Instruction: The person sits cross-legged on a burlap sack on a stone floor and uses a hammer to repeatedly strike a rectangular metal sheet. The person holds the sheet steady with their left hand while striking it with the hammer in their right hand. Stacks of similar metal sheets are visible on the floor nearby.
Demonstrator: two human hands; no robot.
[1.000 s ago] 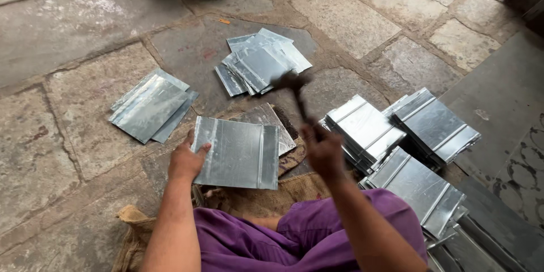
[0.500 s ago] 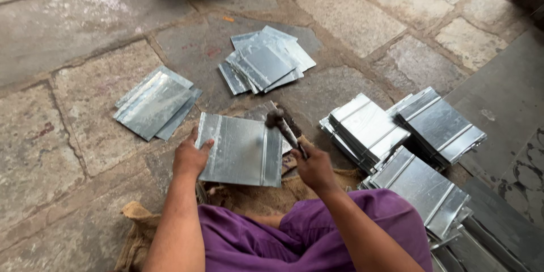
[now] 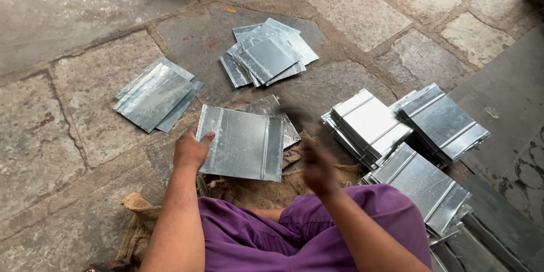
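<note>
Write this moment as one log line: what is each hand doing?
left hand: pressing metal sheet flat | right hand: blurred, grips a hammer | around: sheet stacks on stone floor

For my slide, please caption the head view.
Left hand steadies a ribbed metal sheet; blurred right hand beside it.

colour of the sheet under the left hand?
Silvery grey, shiny bare metal sheet with raised ribs, pinned by the left hand. Head view, the only one, shows it clearly.
</note>
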